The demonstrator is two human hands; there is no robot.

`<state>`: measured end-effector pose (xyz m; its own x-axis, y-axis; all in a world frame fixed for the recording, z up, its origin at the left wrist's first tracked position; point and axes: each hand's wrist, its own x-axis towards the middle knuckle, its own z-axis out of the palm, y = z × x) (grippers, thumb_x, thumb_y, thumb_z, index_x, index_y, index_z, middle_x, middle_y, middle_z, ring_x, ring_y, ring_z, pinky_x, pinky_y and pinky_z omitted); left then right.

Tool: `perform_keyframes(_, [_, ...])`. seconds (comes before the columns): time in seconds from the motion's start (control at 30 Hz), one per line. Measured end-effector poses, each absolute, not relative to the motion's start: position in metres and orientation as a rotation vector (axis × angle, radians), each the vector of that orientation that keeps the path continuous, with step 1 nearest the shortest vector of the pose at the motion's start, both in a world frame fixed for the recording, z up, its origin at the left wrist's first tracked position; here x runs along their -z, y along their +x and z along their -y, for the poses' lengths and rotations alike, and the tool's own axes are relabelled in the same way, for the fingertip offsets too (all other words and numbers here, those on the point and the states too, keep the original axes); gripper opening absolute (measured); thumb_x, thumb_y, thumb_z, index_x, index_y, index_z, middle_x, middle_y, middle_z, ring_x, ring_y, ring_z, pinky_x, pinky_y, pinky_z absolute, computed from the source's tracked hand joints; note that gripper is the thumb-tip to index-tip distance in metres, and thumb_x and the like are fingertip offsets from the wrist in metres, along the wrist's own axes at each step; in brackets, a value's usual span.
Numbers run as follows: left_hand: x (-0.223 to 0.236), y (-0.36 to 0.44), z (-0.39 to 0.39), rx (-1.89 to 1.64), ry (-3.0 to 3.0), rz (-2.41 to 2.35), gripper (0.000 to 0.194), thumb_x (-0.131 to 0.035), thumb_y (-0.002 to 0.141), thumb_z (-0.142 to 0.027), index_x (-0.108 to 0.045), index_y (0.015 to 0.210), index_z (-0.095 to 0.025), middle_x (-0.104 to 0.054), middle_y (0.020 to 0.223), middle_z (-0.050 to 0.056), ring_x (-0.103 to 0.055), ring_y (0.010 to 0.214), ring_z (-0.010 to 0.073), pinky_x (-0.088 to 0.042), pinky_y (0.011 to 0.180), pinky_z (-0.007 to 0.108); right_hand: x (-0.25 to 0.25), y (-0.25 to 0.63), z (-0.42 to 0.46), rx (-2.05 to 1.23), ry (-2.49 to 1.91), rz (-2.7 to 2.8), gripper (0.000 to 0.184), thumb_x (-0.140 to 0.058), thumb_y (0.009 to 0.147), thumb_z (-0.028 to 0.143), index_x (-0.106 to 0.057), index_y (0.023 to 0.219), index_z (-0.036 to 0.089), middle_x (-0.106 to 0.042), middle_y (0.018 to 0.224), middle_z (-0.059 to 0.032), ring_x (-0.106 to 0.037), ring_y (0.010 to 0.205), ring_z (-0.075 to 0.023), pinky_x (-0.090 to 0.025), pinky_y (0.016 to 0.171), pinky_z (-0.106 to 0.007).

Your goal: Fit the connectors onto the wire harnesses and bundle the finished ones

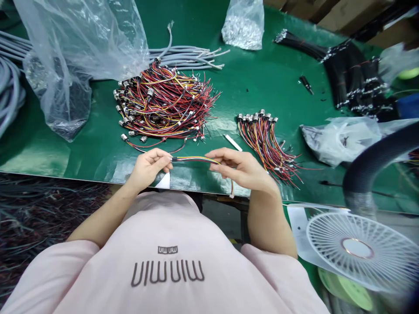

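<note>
Currently, a multicoloured wire harness (193, 158) stretches between both hands, over the near edge of the green table (196, 26). The left hand (149, 168) pinches its dark connector end between thumb and fingers; the right hand (242, 170) holds the wires lightly between thumb and fingertips, a loose tail hanging below. Just beyond, to the left, lies a large pile of connector harnesses (166, 104); a smaller fanned bundle (263, 137) sits right, beside a white stick (233, 142). A white fan (356, 248) stands near right, and black cables (343, 69) lie far right.
</note>
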<state>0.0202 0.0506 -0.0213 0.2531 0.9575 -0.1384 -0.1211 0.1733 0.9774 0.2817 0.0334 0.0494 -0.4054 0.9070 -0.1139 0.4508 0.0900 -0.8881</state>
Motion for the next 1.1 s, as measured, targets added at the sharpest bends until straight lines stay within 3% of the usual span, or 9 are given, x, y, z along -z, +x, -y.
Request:
perform_keyframes(0.17, [0.026,0.018,-0.050,-0.956,1.018,-0.928,0.033,-0.071,0.078,-0.048,-0.068,0.079,-0.014,-0.070,0.062,0.002,-0.060,0.052,0.0093,-0.049,0.056,0.021,-0.051,0.289,-0.030,-1.283,-1.389,1.917,0.021,-0.059,0.089,0.027,-0.065,0.106,0.016,-0.066,0.080,-0.0012,-0.051,0.052,-0.0063,-0.044,0.049,-0.019])
perform_keyframes(0.27, [0.026,0.019,-0.049,-0.941,1.025,-0.926,0.033,-0.072,0.078,-0.046,-0.069,0.084,-0.014,-0.070,0.064,0.002,-0.061,0.054,0.0099,-0.049,0.056,0.021,-0.048,0.285,-0.029,-1.287,-1.375,1.943,0.028,-0.062,0.088,0.029,-0.063,0.113,0.017,-0.064,0.079,-0.0004,-0.054,0.055,-0.0074,-0.045,0.051,-0.020])
perform_keyframes(0.43, [0.023,0.021,-0.049,-0.931,1.096,-0.946,0.035,-0.076,0.074,-0.045,-0.070,0.088,-0.013,-0.071,0.068,0.004,-0.064,0.058,0.0118,-0.052,0.060,0.023,-0.043,0.270,-0.031,-1.563,-1.247,1.865,0.039,-0.057,0.091,0.033,-0.055,0.126,0.016,-0.065,0.082,-0.0011,-0.055,0.053,-0.0060,-0.046,0.049,-0.018])
perform_keyframes(0.53, [0.019,0.020,-0.047,-0.929,1.132,-0.961,0.035,-0.077,0.072,-0.045,-0.070,0.086,-0.014,-0.072,0.070,0.004,-0.067,0.062,0.0138,-0.055,0.062,0.025,-0.045,0.261,-0.032,-1.736,-1.217,1.777,0.042,-0.051,0.095,0.039,-0.054,0.128,0.014,-0.063,0.077,0.0003,-0.049,0.045,-0.0036,-0.038,0.041,-0.015])
perform_keyframes(0.67, [0.015,0.017,-0.042,-0.940,1.189,-1.038,0.029,-0.076,0.075,-0.040,-0.070,0.088,-0.016,-0.073,0.074,0.004,-0.069,0.066,0.0155,-0.056,0.065,0.026,-0.050,0.270,-0.025,-2.021,-1.107,1.643,0.046,-0.047,0.095,0.048,-0.063,0.111,0.008,-0.051,0.053,0.0067,-0.033,0.037,-0.0022,-0.026,0.036,-0.015])
perform_keyframes(0.77, [0.015,0.017,-0.042,-0.870,1.227,-0.974,0.030,-0.077,0.074,-0.037,-0.070,0.096,-0.017,-0.073,0.074,0.003,-0.070,0.069,0.0166,-0.056,0.068,0.026,-0.065,0.296,-0.013,-2.047,-1.085,1.577,0.045,-0.051,0.092,0.051,-0.065,0.094,0.007,-0.040,0.045,0.0097,-0.031,0.037,-0.0026,-0.025,0.038,-0.016])
perform_keyframes(0.9, [0.017,0.017,-0.042,-0.808,1.248,-0.858,0.037,-0.072,0.079,-0.034,-0.064,0.113,-0.020,-0.072,0.075,0.002,-0.066,0.068,0.0153,-0.055,0.067,0.025,-0.109,0.342,0.004,-1.531,-1.444,1.742,0.040,-0.048,0.095,0.047,-0.066,0.094,0.011,-0.041,0.047,0.0084,-0.034,0.039,-0.0048,-0.028,0.042,-0.018])
perform_keyframes(1.03, [0.023,0.016,-0.043,-0.816,1.227,-0.868,0.036,-0.067,0.084,-0.034,-0.062,0.116,-0.021,-0.070,0.075,0.001,-0.061,0.067,0.0138,-0.052,0.066,0.023,-0.135,0.384,-0.007,-0.357,-2.041,1.941,0.034,-0.041,0.098,0.038,-0.065,0.087,0.016,-0.053,0.057,0.0008,-0.044,0.051,-0.0105,-0.032,0.053,-0.024])
perform_keyframes(1.1, [0.026,0.014,-0.043,-0.825,1.211,-0.876,0.035,-0.066,0.085,-0.035,-0.062,0.116,-0.021,-0.069,0.074,0.000,-0.060,0.066,0.0133,-0.051,0.067,0.023,-0.128,0.399,-0.027,0.165,-2.361,1.878,0.034,-0.037,0.099,0.035,-0.064,0.094,0.015,-0.061,0.067,-0.0054,-0.052,0.060,-0.0156,-0.032,0.058,-0.027])
